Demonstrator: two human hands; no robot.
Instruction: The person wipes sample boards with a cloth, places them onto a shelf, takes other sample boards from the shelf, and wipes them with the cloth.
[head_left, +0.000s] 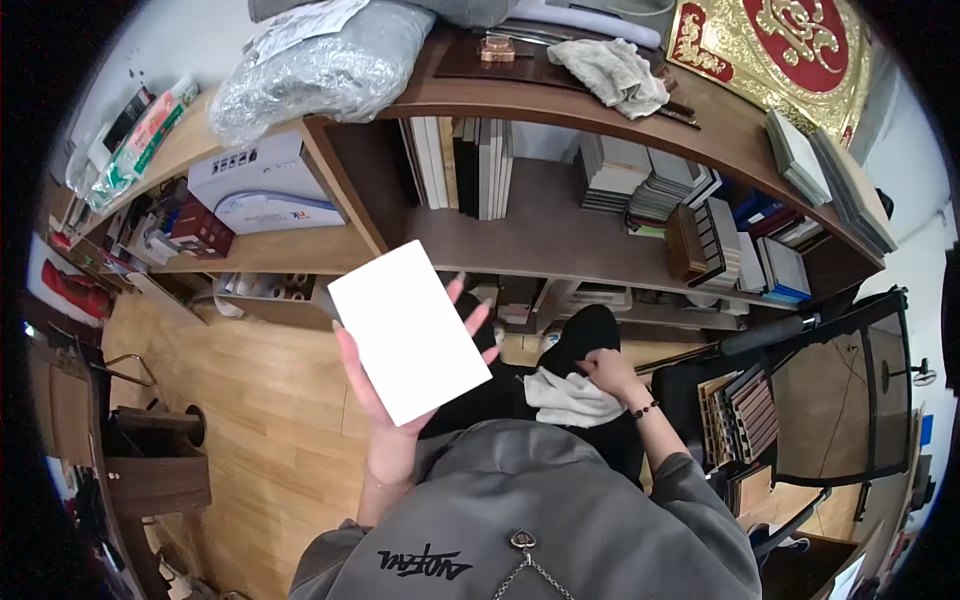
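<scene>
My left hand (365, 388) holds up a plain white rectangular panel (410, 330) from behind. Its thumb shows along the left edge and several fingertips stick out past the right edge; the palm is hidden. The panel's face is bright and blank, so I cannot tell whether it is a board, a book or a thin box. On my lap lies a crumpled whitish cloth (570, 400). My right hand (606, 372) is closed at the cloth's upper right edge, with its fingers curled on it above my thigh.
Ahead stands a wooden shelf (490, 245) holding books and stacked boards. On its top are a bubble-wrapped package (320, 75), a grey rag (610, 75) and a gold-and-red panel (800, 50). A mesh-backed chair (840, 400) and a row of books (740, 415) stand at right.
</scene>
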